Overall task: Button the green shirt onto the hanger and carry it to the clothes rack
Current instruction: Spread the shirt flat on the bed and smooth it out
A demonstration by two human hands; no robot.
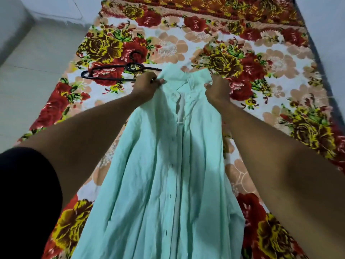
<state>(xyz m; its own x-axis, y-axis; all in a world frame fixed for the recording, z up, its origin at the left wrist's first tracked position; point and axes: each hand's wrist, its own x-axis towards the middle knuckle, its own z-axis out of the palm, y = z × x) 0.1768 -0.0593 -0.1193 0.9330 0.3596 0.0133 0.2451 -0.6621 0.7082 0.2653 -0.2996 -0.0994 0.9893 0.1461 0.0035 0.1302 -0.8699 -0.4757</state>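
Both arms are reaching straight out over the bed, elbows nearly locked, forearms bare. The left hand [147, 85] is pinching the shirt [168, 165] at its shoulder, fingers curled tight with the thumb pressing cloth against them; a ring is glinting on one finger. The right hand [217, 89] is gripping the other shoulder the same way, knuckles turned up, fingers bunching the fabric underneath.

Between the two sets of fingers the collar is standing open, and below them the shirt is hanging and spreading toward the person in long soft folds. It is a pale mint green, thin and crinkled (cotton, by the look of it), with a row of small buttons running down the middle; the top of the placket is gaping a little.

Just beyond the left fingers, the hanger [115, 71] is lying flat on the bedspread [261, 53], a slim black frame with a curved hook, one end nearly touching the collar. The bedspread is looking plush and loud, with big red, yellow and peach flowers on white.

A black sleeve [24, 193] is covering the left upper arm.
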